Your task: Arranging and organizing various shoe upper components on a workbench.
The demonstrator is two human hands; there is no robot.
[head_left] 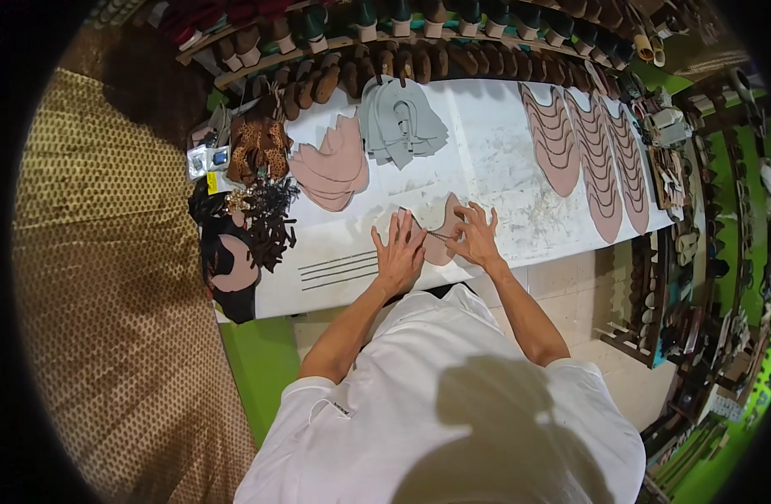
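A pink curved shoe-upper piece (441,254) lies on the white table near its front edge, partly under my hands. A thin dark strip (436,234) runs along its inner curve between my two hands. My left hand (399,256) rests on the table at the left side of the piece, fingers spread and lying flat, tips near the strip's end. My right hand (476,237) pinches the strip with thumb and forefinger over the piece, its other fingers raised. Several dark thin strips (339,271) lie side by side left of my left hand.
Overlapping pink pieces with dark-edged curves (605,168) lie at the right. Plain pink pieces (331,168) and grey pieces (402,126) are stacked at the back left. Leopard-print pieces (258,147) and dark scraps (272,223) crowd the left end. Shoe shelves (343,42) line the back.
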